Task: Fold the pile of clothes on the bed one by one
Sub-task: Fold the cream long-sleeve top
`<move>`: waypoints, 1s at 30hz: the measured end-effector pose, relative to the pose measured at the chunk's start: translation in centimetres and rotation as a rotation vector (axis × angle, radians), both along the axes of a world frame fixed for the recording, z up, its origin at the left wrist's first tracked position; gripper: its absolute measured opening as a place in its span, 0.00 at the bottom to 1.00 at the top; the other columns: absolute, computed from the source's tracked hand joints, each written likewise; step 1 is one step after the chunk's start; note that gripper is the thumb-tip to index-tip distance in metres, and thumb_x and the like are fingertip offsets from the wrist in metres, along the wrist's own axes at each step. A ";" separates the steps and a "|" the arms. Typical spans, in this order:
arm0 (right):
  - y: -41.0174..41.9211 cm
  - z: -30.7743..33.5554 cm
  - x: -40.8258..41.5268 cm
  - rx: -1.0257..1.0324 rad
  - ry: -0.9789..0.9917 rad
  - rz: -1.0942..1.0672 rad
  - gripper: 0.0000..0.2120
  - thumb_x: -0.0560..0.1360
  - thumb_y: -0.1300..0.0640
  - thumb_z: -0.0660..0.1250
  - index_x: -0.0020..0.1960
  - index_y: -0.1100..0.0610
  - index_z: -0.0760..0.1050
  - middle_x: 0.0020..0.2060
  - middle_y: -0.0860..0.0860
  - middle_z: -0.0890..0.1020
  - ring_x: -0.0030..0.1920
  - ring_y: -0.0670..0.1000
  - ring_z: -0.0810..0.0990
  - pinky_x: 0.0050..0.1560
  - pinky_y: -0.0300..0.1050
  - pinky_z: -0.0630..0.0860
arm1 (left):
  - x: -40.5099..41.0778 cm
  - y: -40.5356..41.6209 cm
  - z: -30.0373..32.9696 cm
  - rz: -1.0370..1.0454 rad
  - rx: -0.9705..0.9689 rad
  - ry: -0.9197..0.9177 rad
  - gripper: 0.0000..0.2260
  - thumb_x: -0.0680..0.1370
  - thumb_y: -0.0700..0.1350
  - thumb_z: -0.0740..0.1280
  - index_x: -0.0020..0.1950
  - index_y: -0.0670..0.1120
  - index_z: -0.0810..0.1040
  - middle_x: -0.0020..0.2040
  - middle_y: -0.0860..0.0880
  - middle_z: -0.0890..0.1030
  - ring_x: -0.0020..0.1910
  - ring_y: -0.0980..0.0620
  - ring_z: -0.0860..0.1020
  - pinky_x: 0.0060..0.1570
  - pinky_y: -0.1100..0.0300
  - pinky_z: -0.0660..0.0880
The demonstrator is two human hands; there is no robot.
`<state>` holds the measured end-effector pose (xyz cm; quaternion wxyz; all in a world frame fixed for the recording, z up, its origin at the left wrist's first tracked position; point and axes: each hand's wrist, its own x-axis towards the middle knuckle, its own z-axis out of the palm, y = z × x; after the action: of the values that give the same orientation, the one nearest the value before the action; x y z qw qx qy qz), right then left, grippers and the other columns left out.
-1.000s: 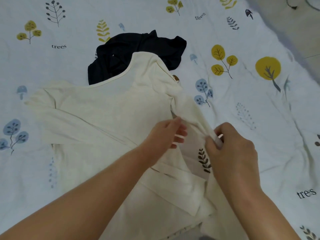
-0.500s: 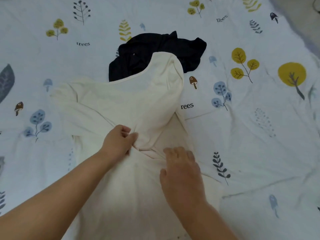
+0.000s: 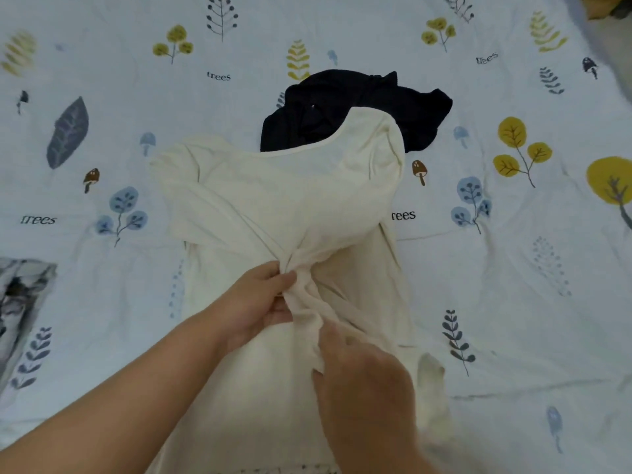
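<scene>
We have the cream top [image 3: 273, 200] lying mid-bed, its sleeves drawn in across the body, so we judge it partly folded, with the crosswise folds left. Its long axis runs 12 to 6, neckline pointing to 12. Our left hand [image 3: 260, 302] pinches a bunch of sleeve cloth at the middle; our right hand [image 3: 362, 381], at 5, curls its fingers onto the same bunch. At 12 a dark garment [image 3: 359, 107] waits crumpled, partly under the neckline, on the sheet [image 3: 513, 302].
</scene>
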<state>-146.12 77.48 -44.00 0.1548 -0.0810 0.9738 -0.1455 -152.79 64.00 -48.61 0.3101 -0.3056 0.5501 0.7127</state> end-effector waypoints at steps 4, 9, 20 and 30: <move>-4.2 -1.5 1.5 -0.163 -0.168 0.301 0.19 0.51 0.42 0.75 0.38 0.49 0.81 0.27 0.46 0.78 0.28 0.47 0.77 0.27 0.37 0.74 | 0.6 -2.7 -0.5 0.026 -0.237 0.060 0.09 0.79 0.47 0.62 0.46 0.44 0.77 0.39 0.46 0.80 0.32 0.53 0.76 0.33 0.61 0.73; -2.2 -3.0 -1.8 -0.363 -0.155 0.267 0.20 0.76 0.49 0.53 0.63 0.51 0.73 0.58 0.50 0.77 0.60 0.52 0.72 0.59 0.45 0.68 | 2.5 -5.0 -2.0 -0.165 -0.741 0.146 0.11 0.75 0.50 0.68 0.53 0.46 0.74 0.43 0.48 0.78 0.37 0.54 0.74 0.38 0.61 0.68; 7.7 -6.1 -21.4 -0.045 0.162 -0.155 0.11 0.75 0.53 0.62 0.53 0.59 0.71 0.49 0.56 0.73 0.50 0.60 0.71 0.45 0.51 0.66 | 5.4 -5.9 -2.8 -0.261 -0.747 0.186 0.12 0.78 0.37 0.61 0.34 0.43 0.67 0.31 0.50 0.70 0.31 0.56 0.67 0.32 0.68 0.63; 6.0 -1.7 -31.3 -0.369 -0.107 -0.337 0.16 0.70 0.59 0.60 0.49 0.72 0.73 0.37 0.61 0.71 0.41 0.54 0.68 0.37 0.45 0.65 | 5.4 -7.7 -3.7 0.025 -0.554 0.179 0.08 0.74 0.41 0.69 0.36 0.40 0.77 0.26 0.52 0.68 0.27 0.58 0.65 0.30 0.67 0.62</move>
<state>-177.42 83.49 -45.69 0.1623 0.0633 0.9209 -0.3486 -147.38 56.26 -52.28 0.1562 -0.3212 0.7451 0.5632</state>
